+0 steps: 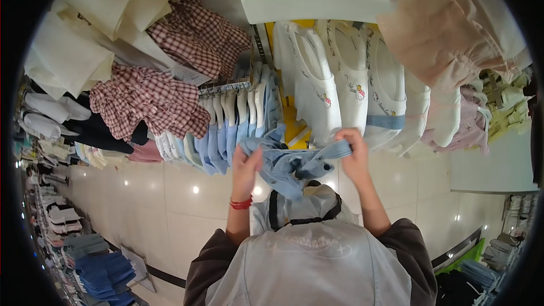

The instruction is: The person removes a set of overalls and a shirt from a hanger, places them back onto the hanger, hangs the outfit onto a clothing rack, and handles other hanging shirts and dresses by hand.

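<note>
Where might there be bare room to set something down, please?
Bare tiled floor shows between the left forearm and the hanging light-blue garments, and again between the right forearm and the pale panel. It looks crowded along those hangers, among the white scoop-neck tops, and around the denim garment.

Light-blue denim-like garment (275,165), crumpled, dangling folds, held between both hands (246,169) (355,156)

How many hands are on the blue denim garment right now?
2: the left hand at the left end of the blue denim garment, and the right hand at its right end. Neither is hidden.
</note>
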Tool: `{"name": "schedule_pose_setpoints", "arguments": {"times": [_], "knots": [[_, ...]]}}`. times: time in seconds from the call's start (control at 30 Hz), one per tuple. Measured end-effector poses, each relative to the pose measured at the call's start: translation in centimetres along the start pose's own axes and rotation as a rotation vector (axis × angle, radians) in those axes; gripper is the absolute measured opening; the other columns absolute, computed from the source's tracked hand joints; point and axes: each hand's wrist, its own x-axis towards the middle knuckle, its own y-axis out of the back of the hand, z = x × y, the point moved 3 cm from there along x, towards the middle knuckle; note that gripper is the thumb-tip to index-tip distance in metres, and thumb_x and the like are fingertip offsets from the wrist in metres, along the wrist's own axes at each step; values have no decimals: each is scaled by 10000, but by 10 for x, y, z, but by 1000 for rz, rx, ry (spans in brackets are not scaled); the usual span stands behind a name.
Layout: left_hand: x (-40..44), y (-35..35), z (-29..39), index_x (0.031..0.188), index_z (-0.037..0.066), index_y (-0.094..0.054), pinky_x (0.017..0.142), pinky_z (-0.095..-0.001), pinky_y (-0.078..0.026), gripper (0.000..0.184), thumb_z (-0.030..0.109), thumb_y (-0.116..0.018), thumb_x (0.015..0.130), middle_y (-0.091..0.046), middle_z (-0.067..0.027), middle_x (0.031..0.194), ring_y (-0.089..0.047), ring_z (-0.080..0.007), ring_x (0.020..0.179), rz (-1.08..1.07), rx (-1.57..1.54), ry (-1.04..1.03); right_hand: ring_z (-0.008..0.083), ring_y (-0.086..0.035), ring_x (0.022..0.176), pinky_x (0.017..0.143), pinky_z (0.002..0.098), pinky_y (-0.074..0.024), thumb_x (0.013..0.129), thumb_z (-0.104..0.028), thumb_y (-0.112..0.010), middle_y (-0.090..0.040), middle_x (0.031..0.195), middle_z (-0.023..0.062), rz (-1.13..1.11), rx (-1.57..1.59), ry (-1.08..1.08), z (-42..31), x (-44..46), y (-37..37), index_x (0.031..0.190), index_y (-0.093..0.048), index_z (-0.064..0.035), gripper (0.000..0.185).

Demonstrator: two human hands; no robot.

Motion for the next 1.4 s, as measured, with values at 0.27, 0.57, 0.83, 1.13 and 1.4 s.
{"name": "schedule_pose_setpoints", "arguments": {"times": [0.27,0.57,0.83,1.13,1.4], "knots": [[35,11,11,846,25,-551,467,-178,-249,94,117,-534,841,-557,14,721,-311,-26,499,-115,89,53,111,-546,662,644,237,-430,904,-346,-442,-535,831,23,-301,96,-133,-19,22,31,997,-495,-38,325],[107,-10,12,1113,-40,-446,746,-290,-423,323,100,-501,827,-472,-131,1172,-507,-154,869,-305,-479,100,82,-490,526,504,206,-404,899,-320,-456,-590,823,88,-182,542,-393,-16,80,30,1041,-479,-50,305],[120,-48,30,1192,-48,-367,963,-405,-337,431,150,-476,825,-395,-202,1259,-407,-335,1162,-388,-617,75,19,-307,452,425,157,-299,864,-198,-515,-570,975,127,-114,811,-416,5,97,51,1096,-466,-53,278],[74,-90,44,1141,-26,-360,960,-410,-326,472,224,-549,789,-424,-249,1227,-416,-368,1160,-561,-29,-219,87,-433,521,457,216,-356,671,-56,-536,-529,1100,117,-347,707,-269,-31,53,9,1142,-433,-42,482],[12,-125,55,1196,7,-344,960,-358,-312,490,26,-538,747,-409,-172,1269,-449,-243,1130,-904,73,-200,300,-580,642,589,355,-444,703,-126,-623,-559,659,165,-174,-120,34,-8,19,-42,852,-582,5,202]]}}
